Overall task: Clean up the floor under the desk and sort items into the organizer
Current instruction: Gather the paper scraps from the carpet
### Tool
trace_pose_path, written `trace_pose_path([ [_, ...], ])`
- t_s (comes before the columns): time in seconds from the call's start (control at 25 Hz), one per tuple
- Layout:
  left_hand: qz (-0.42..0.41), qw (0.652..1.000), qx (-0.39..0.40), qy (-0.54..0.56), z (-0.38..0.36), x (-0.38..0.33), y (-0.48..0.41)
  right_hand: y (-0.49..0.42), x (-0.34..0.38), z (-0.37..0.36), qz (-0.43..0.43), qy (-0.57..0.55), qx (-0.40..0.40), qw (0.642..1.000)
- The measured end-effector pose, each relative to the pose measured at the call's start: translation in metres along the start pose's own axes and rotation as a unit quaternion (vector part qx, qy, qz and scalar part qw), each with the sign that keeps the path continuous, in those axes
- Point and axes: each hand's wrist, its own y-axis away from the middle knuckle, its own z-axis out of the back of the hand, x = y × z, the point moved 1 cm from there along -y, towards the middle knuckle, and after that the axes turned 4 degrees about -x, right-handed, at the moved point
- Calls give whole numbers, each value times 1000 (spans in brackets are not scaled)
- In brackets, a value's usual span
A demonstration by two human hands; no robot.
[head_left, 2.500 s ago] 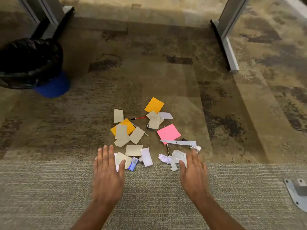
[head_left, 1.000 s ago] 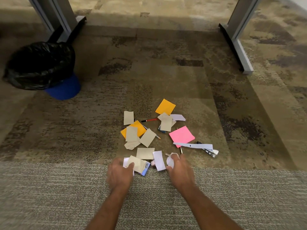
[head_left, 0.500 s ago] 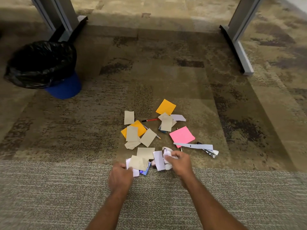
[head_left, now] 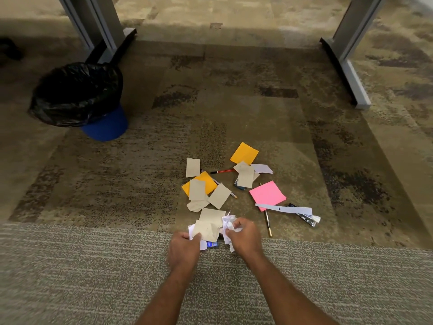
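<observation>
Loose litter lies scattered on the carpet between the desk legs. My left hand [head_left: 184, 248] pinches tan paper scraps [head_left: 206, 228] at the near edge of the pile. My right hand [head_left: 244, 238] is closed on crumpled white paper [head_left: 228, 225]. Farther out lie an orange sticky note [head_left: 244, 153], a second orange note [head_left: 203, 182] under tan scraps, a pink sticky note [head_left: 267, 194], a long white paper strip [head_left: 284, 209], a red pen [head_left: 222, 171] and a dark pen [head_left: 267, 222].
A blue bin with a black liner [head_left: 77, 95] stands at the left. Grey desk legs rise at the back left [head_left: 103, 22] and at the back right [head_left: 351, 55]. A small blue item [head_left: 212, 244] lies between my hands.
Both hands went from flat and open on the carpet to closing on the near papers. The right hand gathered the crumpled white paper leftward; the left hand lifted tan scraps.
</observation>
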Motion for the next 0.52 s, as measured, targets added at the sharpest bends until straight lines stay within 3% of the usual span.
trace_pose_path([
  [0.16,-22,1000,-1,-22,-3,0,3,4,-1,-6,69,42,-34,996],
  [0.52,-47,998,9,-50,-8,-3,-4,4,4,-20,91,75,-16,993],
])
